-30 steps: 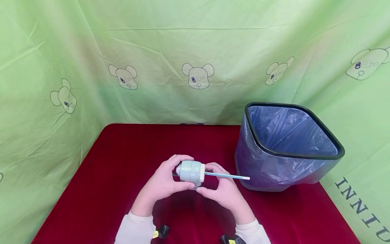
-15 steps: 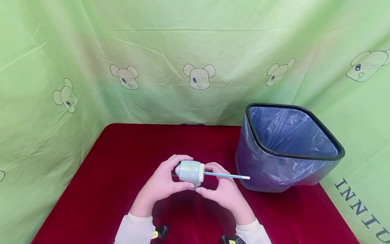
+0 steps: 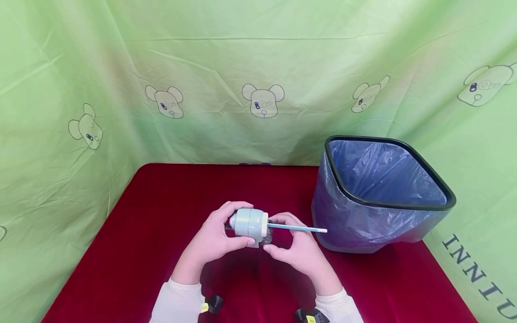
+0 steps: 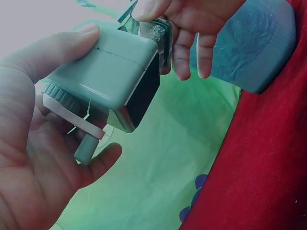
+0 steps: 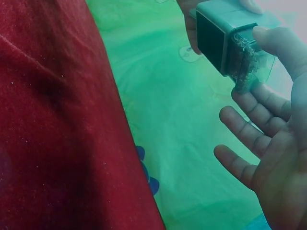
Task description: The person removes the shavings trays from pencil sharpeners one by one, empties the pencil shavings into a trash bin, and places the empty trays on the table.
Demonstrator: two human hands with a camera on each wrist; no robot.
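Observation:
My left hand (image 3: pixel 210 237) grips a pale grey-green crank pencil sharpener (image 3: pixel 248 222), thumb on the near side and fingers on the far side. Its crank handle (image 4: pixel 87 149) points back toward the palm. A blue pencil (image 3: pixel 296 228) with a pinkish-white end juts from the sharpener's front, toward the right. My right hand (image 3: pixel 300 246) pinches the clear shavings drawer (image 5: pixel 247 62) between thumb and fingers. Dark, curly shavings show inside, and the drawer is partway out of the sharpener body. In the right wrist view the other right-hand fingers are spread loosely.
A bin (image 3: pixel 363 229) with a black rim and a bluish plastic liner stands on the red-covered table (image 3: pixel 181 188), right of my hands. Green curtains (image 3: pixel 214 134) printed with bear heads enclose the back and sides.
The shavings drawer now shows between the sharpener and my right fingers, pulled partly out. The sharpener and left hand have shifted slightly left and up, the pencil along with them.

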